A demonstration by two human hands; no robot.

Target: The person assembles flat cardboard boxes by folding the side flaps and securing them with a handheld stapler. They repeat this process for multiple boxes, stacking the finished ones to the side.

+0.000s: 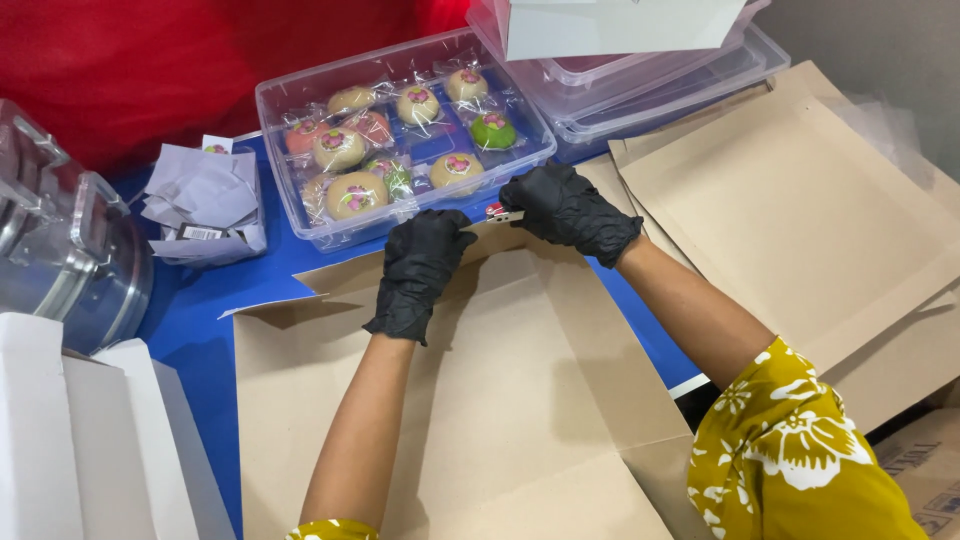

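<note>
A blue table carries everything here, with red cloth behind it. Largest on it is the flat brown cardboard spread in front of the person, its far edge lifted a little; more cardboard sheets lie to the right, overlapping. Beyond the near sheet stands a clear tub of wrapped round sweets, cream, pink and green, and behind that a stack of empty clear lids under a white box. A shiny metal machine sits at the left, white boxes below it, and a heap of crumpled paper beside the tub.

Both hands wear black gloves. The left hand is closed on the far edge of the cardboard, pinching it up. The right hand grips a small white and red item, seemingly a sticker or tape piece, right at that same edge.

It looks to me like the fold or fixing of the far flap is in hand. Pressing that small piece down squarely would call for the left hand holding the edge steady.
</note>
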